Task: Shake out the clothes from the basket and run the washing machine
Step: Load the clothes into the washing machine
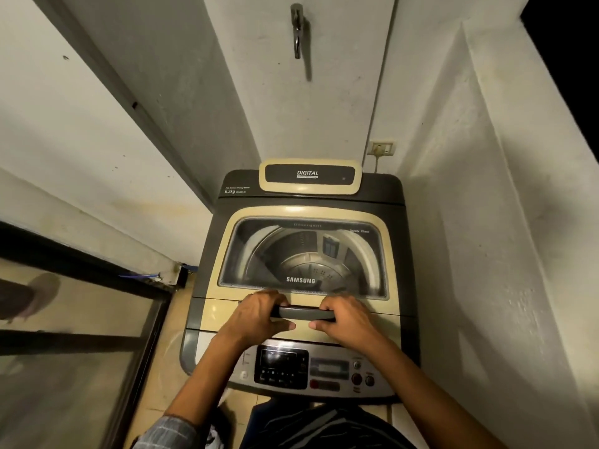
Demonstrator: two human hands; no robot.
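A top-loading washing machine [207,247] in grey and cream stands in a narrow alcove below me. Its glass lid [304,251] lies flat, and the bare steel drum shows through it. A dark grey lid handle [304,313] runs along the lid's front edge. My left hand [262,314] grips the handle's left end and my right hand [343,319] grips its right end, thumbs underneath. The control panel [317,371] with display and buttons sits between my forearms. No basket or clothes are in view.
White walls close in on the left and right. A tap [297,30] hangs on the back wall above the machine, and a socket [382,148] with a plugged cable sits at its right. A glass door with dark frame [77,319] is at my left.
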